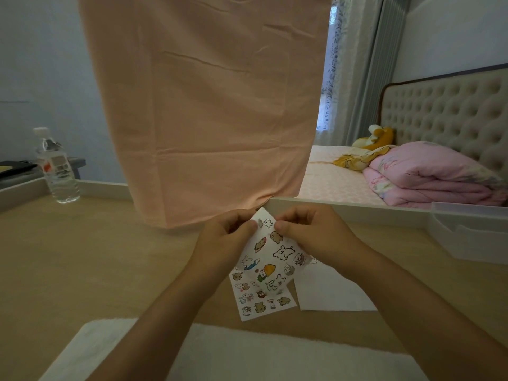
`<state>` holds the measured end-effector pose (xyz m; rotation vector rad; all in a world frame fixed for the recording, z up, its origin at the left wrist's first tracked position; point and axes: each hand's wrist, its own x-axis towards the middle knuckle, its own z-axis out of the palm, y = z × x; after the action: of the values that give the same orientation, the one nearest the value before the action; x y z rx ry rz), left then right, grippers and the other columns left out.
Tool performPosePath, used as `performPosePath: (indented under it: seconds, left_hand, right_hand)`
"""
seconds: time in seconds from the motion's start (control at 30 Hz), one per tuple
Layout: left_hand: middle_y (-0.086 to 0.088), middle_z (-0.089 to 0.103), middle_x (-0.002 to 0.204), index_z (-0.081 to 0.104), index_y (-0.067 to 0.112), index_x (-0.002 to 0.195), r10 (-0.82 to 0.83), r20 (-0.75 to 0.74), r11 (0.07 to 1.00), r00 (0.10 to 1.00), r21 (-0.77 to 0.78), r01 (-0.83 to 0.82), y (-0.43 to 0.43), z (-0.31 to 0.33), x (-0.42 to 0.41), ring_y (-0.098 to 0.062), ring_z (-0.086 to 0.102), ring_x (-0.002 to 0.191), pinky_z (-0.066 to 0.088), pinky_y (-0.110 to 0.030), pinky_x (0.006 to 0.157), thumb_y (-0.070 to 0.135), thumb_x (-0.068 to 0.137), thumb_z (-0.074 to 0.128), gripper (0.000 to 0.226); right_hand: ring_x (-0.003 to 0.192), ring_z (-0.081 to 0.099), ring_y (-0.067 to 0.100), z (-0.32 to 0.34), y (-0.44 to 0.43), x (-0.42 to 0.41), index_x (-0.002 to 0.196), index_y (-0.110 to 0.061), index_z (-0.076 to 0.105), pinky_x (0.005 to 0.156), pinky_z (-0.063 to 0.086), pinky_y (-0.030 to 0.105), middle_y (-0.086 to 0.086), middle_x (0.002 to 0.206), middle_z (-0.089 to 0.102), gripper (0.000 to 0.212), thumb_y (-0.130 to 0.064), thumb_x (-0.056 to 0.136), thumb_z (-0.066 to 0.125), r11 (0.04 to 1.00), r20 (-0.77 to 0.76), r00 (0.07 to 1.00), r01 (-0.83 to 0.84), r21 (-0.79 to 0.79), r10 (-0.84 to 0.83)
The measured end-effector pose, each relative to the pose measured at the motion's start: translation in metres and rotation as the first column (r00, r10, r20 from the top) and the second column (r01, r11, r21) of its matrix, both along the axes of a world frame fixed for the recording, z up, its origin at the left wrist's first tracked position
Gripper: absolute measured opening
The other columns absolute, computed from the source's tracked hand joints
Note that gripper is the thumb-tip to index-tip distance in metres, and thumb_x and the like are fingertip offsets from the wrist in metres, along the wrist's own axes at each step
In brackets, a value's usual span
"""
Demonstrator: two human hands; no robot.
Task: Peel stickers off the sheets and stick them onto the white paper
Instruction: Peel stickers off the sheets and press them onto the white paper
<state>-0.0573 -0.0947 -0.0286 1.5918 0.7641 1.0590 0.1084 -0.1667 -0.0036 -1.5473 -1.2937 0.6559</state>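
White glossy sticker sheet (275,253), printed with small cartoon bears and other animals, is held up off the table near the middle of the view, tilted with its top corner toward 12 o'clock. The left hand (224,237) pinches its upper left edge between thumb and curled fingers. The right hand (312,232) pinches the upper right edge, thumb tip pressed just beside a small white sticker at the top. Whether a sticker is lifted under that thumb I cannot tell; the spot is too small.

At 6 o'clock from the held sheet, partly under it, a second sticker sheet (261,306) of the same kind lies flat on the pale wooden table (82,257). A plain white paper (332,292) lies at 4 o'clock, just beside the second sheet, its upper part hidden by the right wrist. Further out at 6 o'clock, along the near edge, lies a white fluffy cloth (261,350).

A peach-pink fabric sheet (206,105) hangs at 12 o'clock, its hem reaching the table's far part. A clear plastic water bottle (56,166) stands at 9 o'clock, well apart. At 3 o'clock sits a translucent plastic box (467,240). Beyond it, at 2 o'clock, a folded pink quilt (428,177) lies on a bed with a beige tufted headboard (445,111) and a yellow plush toy (378,134).
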Motion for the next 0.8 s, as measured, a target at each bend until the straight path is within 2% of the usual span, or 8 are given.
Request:
performPosePath:
  seconds: [0.07,0.1,0.2,0.27,0.33,0.47,0.63,0.8]
  left_hand:
    - [0.007,0.077,0.089,0.073,0.023,0.107,0.056,-0.013,0.991,0.998,0.120,-0.054,-0.001,-0.003,-0.001,-0.007,0.073,0.081,0.058,-0.021,0.069,0.014,0.094,0.064,0.018]
    - [0.011,0.074,0.092,0.072,0.023,0.111,0.168,-0.052,0.945,0.984,0.294,-0.146,0.001,-0.005,-0.002,-0.002,0.069,0.086,0.054,-0.017,0.075,0.016,0.093,0.067,0.020]
    - [0.009,0.062,0.107,0.068,0.021,0.117,0.538,0.011,0.447,0.843,0.844,-0.296,0.007,-0.010,-0.004,-0.009,0.051,0.101,0.039,-0.025,0.088,0.022,0.090,0.068,0.027]
    - [0.005,0.062,0.100,0.068,0.018,0.105,0.515,0.055,0.319,0.855,0.914,-0.251,0.004,-0.010,-0.002,-0.014,0.052,0.095,0.039,-0.031,0.084,0.023,0.089,0.066,0.017]
    - [0.008,0.060,0.091,0.065,0.020,0.096,0.453,0.005,0.341,0.891,0.923,-0.179,-0.001,-0.013,0.003,-0.012,0.051,0.085,0.041,-0.032,0.076,0.026,0.089,0.065,0.010]
    - [0.013,0.055,0.099,0.059,0.026,0.105,0.445,-0.168,0.552,0.880,0.825,-0.121,0.001,-0.027,0.011,-0.009,0.049,0.089,0.047,-0.031,0.073,0.042,0.086,0.064,0.025]
    - [0.018,0.057,0.115,0.060,0.029,0.124,0.361,-0.218,0.757,0.907,0.637,-0.149,0.000,-0.029,0.011,-0.003,0.054,0.107,0.046,-0.025,0.090,0.050,0.086,0.067,0.044]
    - [0.022,0.064,0.115,0.064,0.033,0.126,0.234,-0.224,0.866,0.946,0.491,-0.098,-0.003,-0.029,0.012,0.008,0.057,0.105,0.040,-0.003,0.083,0.043,0.088,0.069,0.039]
  right_hand:
    - [0.055,0.066,0.003,0.000,-0.002,-0.001,0.094,-0.015,0.077,0.048,0.047,0.015,-0.002,0.077,0.077,0.008,-0.015,0.094,0.069,0.998,-0.104,0.994,-0.033,-0.052,0.027]
    - [0.047,0.059,0.002,0.000,-0.002,-0.001,0.096,-0.013,0.077,0.044,0.041,0.014,-0.002,0.071,0.075,0.009,-0.014,0.095,0.068,0.997,-0.138,0.990,-0.038,-0.070,0.028]
    - [0.043,0.047,0.010,-0.004,0.000,0.000,0.095,-0.011,0.077,0.043,0.034,0.021,-0.001,0.062,0.070,0.010,-0.016,0.094,0.068,0.998,-0.193,0.981,-0.006,-0.069,-0.008]
    - [0.047,0.049,0.012,-0.007,0.004,0.001,0.095,-0.009,0.077,0.044,0.035,0.024,0.004,0.072,0.074,0.011,-0.017,0.094,0.069,0.997,-0.273,0.961,0.021,-0.074,-0.040]
    - [0.050,0.051,0.013,-0.009,0.007,0.001,0.099,-0.005,0.074,0.043,0.036,0.024,0.004,0.076,0.073,0.012,-0.015,0.094,0.068,0.995,-0.394,0.917,0.024,-0.096,-0.060]
    - [0.052,0.054,0.012,-0.013,0.009,-0.001,0.105,-0.004,0.071,0.041,0.037,0.020,0.003,0.073,0.064,0.014,-0.012,0.095,0.066,0.991,-0.580,0.814,-0.043,-0.128,-0.040]
    - [0.052,0.055,0.010,-0.016,0.009,-0.001,0.105,-0.011,0.074,0.042,0.034,0.018,0.001,0.081,0.068,0.015,-0.018,0.093,0.068,0.982,-0.557,0.831,-0.107,-0.155,0.003]
    - [0.057,0.057,0.011,-0.017,0.008,-0.002,0.108,-0.012,0.076,0.047,0.035,0.021,0.003,0.087,0.072,0.018,-0.019,0.095,0.065,0.980,-0.459,0.888,-0.127,-0.151,0.044]
